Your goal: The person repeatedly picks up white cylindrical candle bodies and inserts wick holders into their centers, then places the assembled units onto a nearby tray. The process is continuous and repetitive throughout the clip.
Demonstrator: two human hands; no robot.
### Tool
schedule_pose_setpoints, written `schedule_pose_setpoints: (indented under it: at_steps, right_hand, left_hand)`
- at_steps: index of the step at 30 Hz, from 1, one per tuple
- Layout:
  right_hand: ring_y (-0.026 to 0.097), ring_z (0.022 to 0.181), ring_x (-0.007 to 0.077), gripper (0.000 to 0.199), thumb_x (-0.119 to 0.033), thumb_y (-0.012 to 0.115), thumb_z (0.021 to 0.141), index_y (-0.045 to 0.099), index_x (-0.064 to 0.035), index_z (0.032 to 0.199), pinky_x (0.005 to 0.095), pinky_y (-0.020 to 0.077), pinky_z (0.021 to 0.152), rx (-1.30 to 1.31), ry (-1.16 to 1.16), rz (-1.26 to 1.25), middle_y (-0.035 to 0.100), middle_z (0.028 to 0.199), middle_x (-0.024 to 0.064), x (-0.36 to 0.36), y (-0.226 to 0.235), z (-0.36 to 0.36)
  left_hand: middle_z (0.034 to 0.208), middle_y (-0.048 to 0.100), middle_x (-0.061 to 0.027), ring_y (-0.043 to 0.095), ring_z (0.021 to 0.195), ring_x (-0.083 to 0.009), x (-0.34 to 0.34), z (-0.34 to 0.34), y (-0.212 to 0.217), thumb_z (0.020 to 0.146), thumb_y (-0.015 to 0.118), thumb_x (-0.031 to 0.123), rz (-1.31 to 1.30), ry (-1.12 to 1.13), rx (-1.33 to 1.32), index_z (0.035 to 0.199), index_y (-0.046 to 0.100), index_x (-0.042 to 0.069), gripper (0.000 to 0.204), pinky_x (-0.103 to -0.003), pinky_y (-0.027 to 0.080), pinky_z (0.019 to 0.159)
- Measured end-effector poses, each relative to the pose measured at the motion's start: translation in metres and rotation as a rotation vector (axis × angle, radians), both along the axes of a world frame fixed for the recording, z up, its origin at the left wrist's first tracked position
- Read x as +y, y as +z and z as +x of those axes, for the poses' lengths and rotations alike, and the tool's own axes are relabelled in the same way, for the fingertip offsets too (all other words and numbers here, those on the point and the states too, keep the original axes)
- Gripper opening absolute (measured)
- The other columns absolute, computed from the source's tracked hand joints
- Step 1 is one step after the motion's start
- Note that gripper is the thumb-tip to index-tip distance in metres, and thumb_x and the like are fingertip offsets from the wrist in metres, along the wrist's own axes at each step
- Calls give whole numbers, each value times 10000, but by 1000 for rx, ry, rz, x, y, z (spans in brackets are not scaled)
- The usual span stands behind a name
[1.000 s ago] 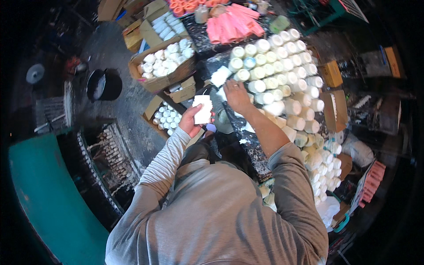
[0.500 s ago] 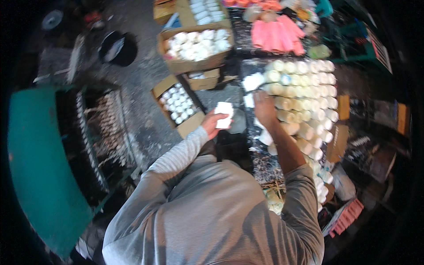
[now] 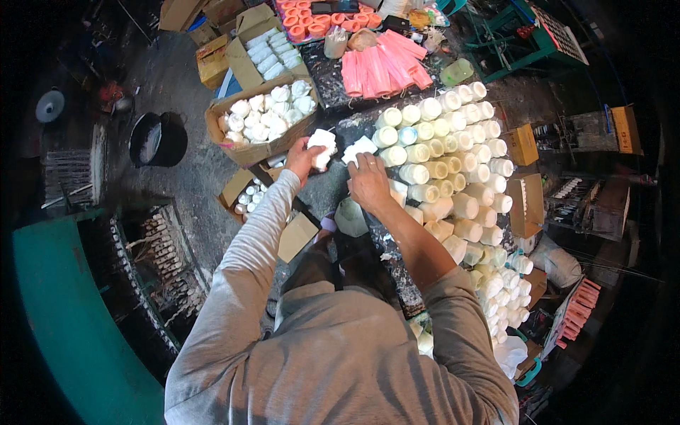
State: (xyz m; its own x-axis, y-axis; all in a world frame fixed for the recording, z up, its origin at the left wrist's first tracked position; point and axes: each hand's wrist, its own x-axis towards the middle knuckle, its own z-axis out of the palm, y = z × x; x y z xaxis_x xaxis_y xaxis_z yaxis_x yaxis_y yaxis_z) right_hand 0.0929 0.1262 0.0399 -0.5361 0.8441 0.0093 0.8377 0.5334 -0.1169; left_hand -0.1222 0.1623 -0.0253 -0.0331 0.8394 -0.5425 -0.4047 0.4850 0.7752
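Note:
My left hand [image 3: 299, 161] is closed round a white paper-wrapped bundle [image 3: 322, 146], held up beside the table's left edge. Fingers curled, my right hand [image 3: 371, 185] grips a piece of folded white paper [image 3: 360, 149] at the table's near side. More white pieces [image 3: 397, 191] lie partly beneath the right wrist. Just right of that hand, rows of white and cream cylinders [image 3: 439, 167], apparently candles in clear cups, cover the tabletop. An open cardboard box [image 3: 244, 152] full of similar white wrapped bundles stands beyond my left hand.
Long pink pieces [image 3: 386, 67] and pink rings [image 3: 297, 32] lie on the far table. A smaller box [image 3: 248, 195] of white cylinders sits below my left forearm. A black bucket [image 3: 157, 139] stands on the floor at left, near a green panel [image 3: 78, 312].
Both hands have moved forward and left over the scene as the view shifted. The right hand has gone from the cylinders' edge to the folded paper; the left still holds the white bundle.

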Motion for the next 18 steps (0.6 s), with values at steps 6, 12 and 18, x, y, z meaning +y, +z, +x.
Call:
schedule_pose_setpoints:
  at_steps: [6, 12, 18]
  right_hand:
    - [460, 1352, 458, 520, -321, 703, 841, 647, 12, 1236, 557, 284, 1176, -48, -16, -7, 552, 1367, 289, 57, -31, -14]
    - [540, 1287, 435, 387, -167, 508, 933, 681, 82, 1172, 569, 310, 1164, -167, -71, 86, 619, 1296, 313, 43, -48, -12]
    - [444, 1385, 388, 676, -311, 789, 765, 620, 68, 1299, 565, 261, 1202, -33, -137, 56, 561, 1385, 238, 19, -40, -4]
  left_hand:
    - [1071, 714, -88, 700, 927, -187, 79, 8, -33, 875, 786, 94, 133, -149, 351, 1163, 602, 5, 353, -331, 572, 794]
    - [1055, 703, -53, 669, 932, -150, 104, 35, -80, 882, 793, 116, 170, -360, 261, 1142, 631, 30, 319, -296, 531, 839]
    - [1209, 629, -131, 648, 1102, -225, 98, 59, -111, 917, 753, 222, 401, -552, 990, 1279, 662, -28, 450, -348, 523, 936]
